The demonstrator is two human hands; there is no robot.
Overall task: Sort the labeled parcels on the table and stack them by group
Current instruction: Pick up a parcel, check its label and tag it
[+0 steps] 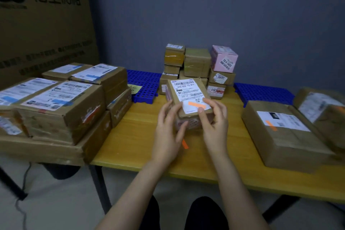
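While left hand (pixel 168 129) and right hand (pixel 214 123) hold one labeled parcel (pixel 188 91), both grips clamped on it, two blue grids (pixel 144 87) (pixel 263 94) behind

Centre: the parcel (pixel 188 97) is showing brown cardboard, its white label (pixel 186 89) carrying black barcodes and an orange strip (pixel 196 105). The box (pixel 193 123) under it is showing pink with a fine printed pattern. The table (pixel 134 136) is appearing yellow, the pallets (pixel 147 86) blue with a square grid, the wall (pixel 224 15) grey-blue. Rear: one carton (pixel 224 59) is showing pink among brown stacks (pixel 197 62). A sticker (pixel 184 144) on the table is showing orange.
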